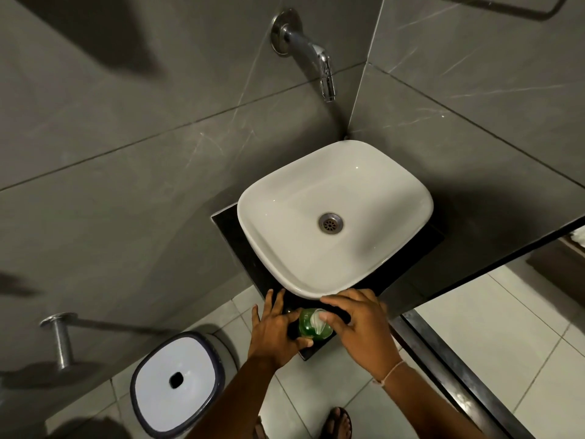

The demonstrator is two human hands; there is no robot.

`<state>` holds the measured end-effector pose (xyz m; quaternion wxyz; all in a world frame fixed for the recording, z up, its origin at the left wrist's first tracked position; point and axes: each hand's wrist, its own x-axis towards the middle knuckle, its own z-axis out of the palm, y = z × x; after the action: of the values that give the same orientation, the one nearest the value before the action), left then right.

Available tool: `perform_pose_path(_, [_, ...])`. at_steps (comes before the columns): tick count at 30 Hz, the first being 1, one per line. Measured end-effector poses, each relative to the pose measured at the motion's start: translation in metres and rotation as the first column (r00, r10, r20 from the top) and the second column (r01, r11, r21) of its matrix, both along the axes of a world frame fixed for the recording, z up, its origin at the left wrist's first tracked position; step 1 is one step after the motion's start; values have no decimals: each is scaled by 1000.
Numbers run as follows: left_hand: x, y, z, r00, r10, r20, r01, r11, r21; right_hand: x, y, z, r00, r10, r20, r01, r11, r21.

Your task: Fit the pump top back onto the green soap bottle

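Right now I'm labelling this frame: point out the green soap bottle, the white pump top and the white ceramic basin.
green soap bottle [306, 328]: head view, translucent shoulder.
white pump top [317, 320]: head view, pump head.
white ceramic basin [269, 242]: head view, left inner wall.

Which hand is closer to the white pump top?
Right. The right hand has its thumb on the pump top; the left hand grips the green soap bottle lower, from the side.

One head-worn wide-angle view looks steeply down from above, facing the tiled corner. The sink [335, 217] sits centre right, fairly near; both hands [319, 331] reach in at the lower centre, seemingly closest to the lens. Lines bend toward the frame edges.
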<state>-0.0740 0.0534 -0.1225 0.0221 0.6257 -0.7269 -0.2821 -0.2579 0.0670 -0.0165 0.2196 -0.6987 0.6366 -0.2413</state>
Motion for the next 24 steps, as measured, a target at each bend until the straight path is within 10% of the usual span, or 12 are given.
perform_pose_path(14, [1,0,-1,1000,-13,14,14,1000,-12,2,-4,-2,999,15,-34,-11,993,116])
perform_pose_path(24, [20,12,14,988,-17,153,16,1000,8,-6,6,18,953,-208,222,201,978,56])
